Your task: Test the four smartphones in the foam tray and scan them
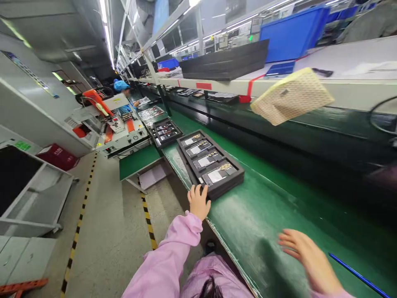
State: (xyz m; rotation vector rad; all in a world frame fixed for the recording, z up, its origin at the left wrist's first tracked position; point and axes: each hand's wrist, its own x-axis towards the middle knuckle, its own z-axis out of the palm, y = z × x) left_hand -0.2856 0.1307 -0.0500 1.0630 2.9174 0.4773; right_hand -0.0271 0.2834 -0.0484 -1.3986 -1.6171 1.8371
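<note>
My left hand (199, 202) reaches to the near corner of a black foam tray (226, 188), fingers spread and holding nothing. Whether the fingertips touch the tray's edge I cannot tell. In the tray's slots lie several phone-like parts (217, 174) with silver plates and gold-coloured rings. To the right, my right hand (305, 256) hangs over the green bench top (248, 219), slightly blurred, fingers stretched out with nothing in them. A blue pen-like stick (356, 274) lies on the bench just right of it.
Beyond the tray stands a second black tray (166, 131) of parts. A shelf (350, 93) runs above the bench, bearing stacked black foam sheets (223, 62) and a blue bin (291, 35). A yellowish pad (291, 97) juts from its edge. A blue-capped person (120, 85) works farther left.
</note>
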